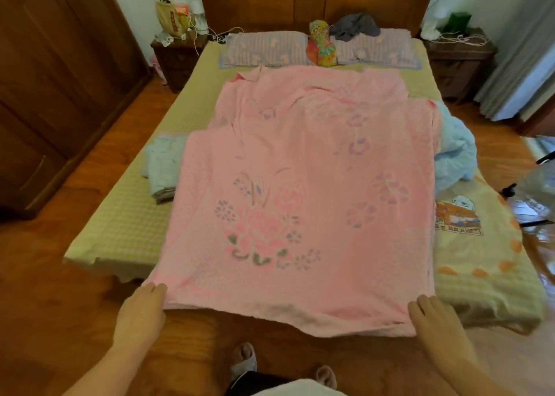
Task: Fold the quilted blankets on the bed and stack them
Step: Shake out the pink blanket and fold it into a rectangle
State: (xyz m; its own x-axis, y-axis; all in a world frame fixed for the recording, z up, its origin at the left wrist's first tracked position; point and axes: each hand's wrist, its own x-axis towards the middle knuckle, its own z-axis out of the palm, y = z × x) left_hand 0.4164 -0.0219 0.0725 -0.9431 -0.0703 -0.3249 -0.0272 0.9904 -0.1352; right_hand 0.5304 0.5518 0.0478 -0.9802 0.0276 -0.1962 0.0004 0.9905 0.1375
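I see a wide wooden bed covered in a yellow-green checked sheet, its dark wooden headboard at the far end. Spread over most of it lies a large pink quilted blanket with a woven flower pattern, folded over on itself, its near edge hanging past the foot of the bed. A crumpled light-blue blanket sits just beside its right edge, and a folded pale-blue blanket rests against its left side. Two striped lilac pillows lie by the headboard. My left hand pinches the pink blanket's near left corner, fingers curled onto the cloth; my right hand takes the near right corner in its grip the same way.
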